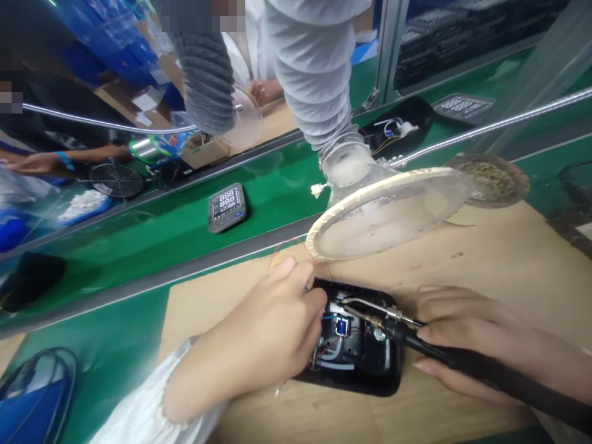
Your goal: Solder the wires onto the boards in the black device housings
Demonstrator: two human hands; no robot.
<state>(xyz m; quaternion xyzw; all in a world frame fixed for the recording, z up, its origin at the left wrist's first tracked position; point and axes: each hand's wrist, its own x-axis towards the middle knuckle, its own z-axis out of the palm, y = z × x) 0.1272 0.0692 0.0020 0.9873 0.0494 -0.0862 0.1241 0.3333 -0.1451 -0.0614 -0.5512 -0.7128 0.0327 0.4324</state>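
Note:
My right hand (462, 345) is shut around the black handle of a soldering iron (481, 361). The iron's metal shaft (374, 310) reaches over an open black plastic housing (356, 376), close to a small blue component (341, 327). Several thin wires and white tubing lie inside the housing. My left hand (272, 327) rests at the housing's near edge, its fingertips pinching a thin wire. A loop of thin red wire (291, 246) rises beyond those fingers. The hand hides the left part of the housing.
The housing lies on a cardboard sheet (485, 265) over a green workbench. A fume extractor hood (388, 213) hangs just above. Beyond it, a green conveyor (139, 234) carries a digital display unit (226, 208). A co-worker's hand (263, 92) is at the far side.

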